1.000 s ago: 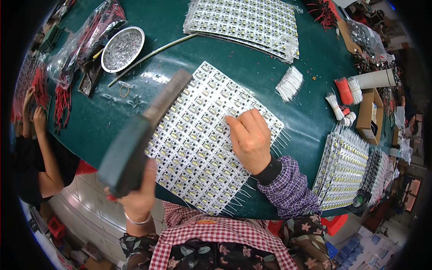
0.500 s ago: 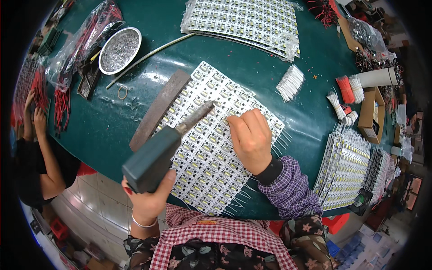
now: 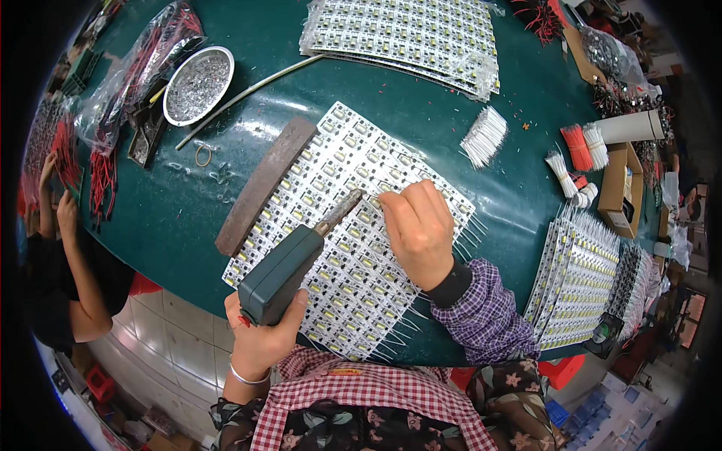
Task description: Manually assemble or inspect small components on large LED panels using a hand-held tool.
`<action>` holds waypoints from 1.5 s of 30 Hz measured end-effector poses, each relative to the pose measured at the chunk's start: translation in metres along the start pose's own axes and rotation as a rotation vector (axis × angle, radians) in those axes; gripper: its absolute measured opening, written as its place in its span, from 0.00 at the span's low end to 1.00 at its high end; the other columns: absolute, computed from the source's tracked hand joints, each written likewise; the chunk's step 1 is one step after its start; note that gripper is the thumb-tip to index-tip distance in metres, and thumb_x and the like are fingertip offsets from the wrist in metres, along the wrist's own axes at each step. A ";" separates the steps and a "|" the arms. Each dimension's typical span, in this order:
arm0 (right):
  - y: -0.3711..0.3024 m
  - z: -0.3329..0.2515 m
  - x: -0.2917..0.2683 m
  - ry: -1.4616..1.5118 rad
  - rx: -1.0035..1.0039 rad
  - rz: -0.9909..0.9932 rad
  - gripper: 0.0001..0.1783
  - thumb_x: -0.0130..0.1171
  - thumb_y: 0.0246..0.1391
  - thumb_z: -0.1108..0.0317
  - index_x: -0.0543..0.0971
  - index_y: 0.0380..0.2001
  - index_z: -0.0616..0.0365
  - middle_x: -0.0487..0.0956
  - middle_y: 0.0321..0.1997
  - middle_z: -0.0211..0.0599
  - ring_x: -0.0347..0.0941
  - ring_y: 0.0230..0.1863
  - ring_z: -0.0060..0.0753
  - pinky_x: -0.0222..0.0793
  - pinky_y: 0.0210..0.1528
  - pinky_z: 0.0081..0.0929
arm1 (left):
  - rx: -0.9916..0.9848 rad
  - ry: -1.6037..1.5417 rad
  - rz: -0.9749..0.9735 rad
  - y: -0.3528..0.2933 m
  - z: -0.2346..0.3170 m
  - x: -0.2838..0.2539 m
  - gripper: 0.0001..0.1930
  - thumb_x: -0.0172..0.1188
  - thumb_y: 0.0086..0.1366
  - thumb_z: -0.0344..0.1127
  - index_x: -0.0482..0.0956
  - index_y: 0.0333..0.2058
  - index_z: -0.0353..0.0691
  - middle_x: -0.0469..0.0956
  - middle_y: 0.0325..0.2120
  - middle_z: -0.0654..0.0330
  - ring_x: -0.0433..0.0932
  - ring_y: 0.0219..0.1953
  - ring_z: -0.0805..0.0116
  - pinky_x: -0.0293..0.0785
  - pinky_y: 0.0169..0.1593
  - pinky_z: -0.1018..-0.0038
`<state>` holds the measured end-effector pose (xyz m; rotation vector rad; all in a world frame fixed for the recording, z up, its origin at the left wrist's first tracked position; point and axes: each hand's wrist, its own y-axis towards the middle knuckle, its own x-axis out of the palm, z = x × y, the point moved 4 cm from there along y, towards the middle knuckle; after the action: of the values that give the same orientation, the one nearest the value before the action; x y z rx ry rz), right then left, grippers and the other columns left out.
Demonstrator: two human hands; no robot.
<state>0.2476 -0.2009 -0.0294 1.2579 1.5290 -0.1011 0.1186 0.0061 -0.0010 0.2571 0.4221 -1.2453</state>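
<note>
Left hand: my left hand (image 3: 263, 334) was wrapped around the grip of the soldering gun (image 3: 280, 272), thumb along its side.
Soldering gun: it slanted up and rightward over the board, its metal tip just beside my right fingertips.
Right hand: my right hand (image 3: 419, 233) hung over the board, thumb and forefinger pinched together; I cannot tell what was between them.
Light board: the light board (image 3: 346, 289) lay aslant on the green table (image 3: 173, 195) under both hands, white wires sticking out along its lower right edge.
Metal bar: the metal bar (image 3: 267, 184) lay along the board's upper left edge.
Right side: a stack of wired boards (image 3: 575, 282) stood near my right sleeve.
Beyond: a heap of white wires (image 3: 483, 137), then a bowl (image 3: 188, 122) of silvery bits to the left.
Far edge: a pile of boards (image 3: 402, 41), partly in clear plastic.
</note>
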 end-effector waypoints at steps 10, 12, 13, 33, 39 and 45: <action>-0.001 0.002 0.001 0.029 0.017 0.010 0.12 0.62 0.42 0.80 0.79 0.34 0.62 0.68 0.28 0.36 0.67 0.32 0.38 0.63 0.34 0.34 | -0.128 -0.154 -0.029 0.002 0.000 -0.002 0.10 0.72 0.55 0.25 0.85 0.37 0.35 0.83 0.34 0.62 0.80 0.30 0.70 0.75 0.37 0.74; 0.000 0.002 0.000 0.029 0.024 -0.002 0.12 0.62 0.42 0.80 0.79 0.34 0.62 0.68 0.28 0.36 0.67 0.32 0.38 0.63 0.34 0.34 | -0.178 -0.231 -0.005 -0.001 -0.006 -0.005 0.14 0.70 0.56 0.23 0.82 0.42 0.31 0.82 0.34 0.60 0.78 0.28 0.73 0.74 0.33 0.76; 0.001 0.001 -0.001 0.029 0.027 -0.007 0.12 0.62 0.42 0.80 0.79 0.34 0.62 0.68 0.28 0.35 0.67 0.32 0.38 0.63 0.34 0.34 | -0.129 -0.218 0.011 -0.002 -0.011 -0.006 0.16 0.68 0.57 0.21 0.79 0.45 0.29 0.81 0.33 0.58 0.77 0.26 0.74 0.73 0.29 0.77; 0.003 -0.002 -0.005 0.058 0.081 -0.021 0.08 0.65 0.48 0.78 0.79 0.33 0.58 0.69 0.29 0.35 0.69 0.34 0.38 0.66 0.34 0.34 | -0.163 -0.694 0.177 0.004 -0.040 -0.001 0.27 0.62 0.58 0.23 0.67 0.56 0.24 0.78 0.41 0.43 0.73 0.17 0.70 0.69 0.19 0.76; 0.020 0.004 -0.013 0.086 0.109 -0.063 0.05 0.65 0.50 0.76 0.79 0.30 0.58 0.71 0.31 0.35 0.70 0.36 0.41 0.69 0.36 0.36 | -0.169 -0.781 0.195 0.003 -0.050 0.001 0.26 0.62 0.58 0.23 0.67 0.56 0.25 0.78 0.41 0.44 0.73 0.17 0.70 0.69 0.19 0.76; 0.031 0.002 -0.004 -0.016 0.072 -0.178 0.04 0.65 0.48 0.76 0.79 0.28 0.57 0.72 0.32 0.35 0.71 0.39 0.41 0.67 0.39 0.37 | -0.137 -0.818 0.186 0.003 -0.049 0.002 0.22 0.62 0.59 0.22 0.71 0.52 0.25 0.78 0.40 0.46 0.74 0.18 0.70 0.70 0.20 0.76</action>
<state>0.2710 -0.1916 -0.0109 1.1726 1.6340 -0.2834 0.1135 0.0251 -0.0457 -0.3262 -0.2212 -1.0301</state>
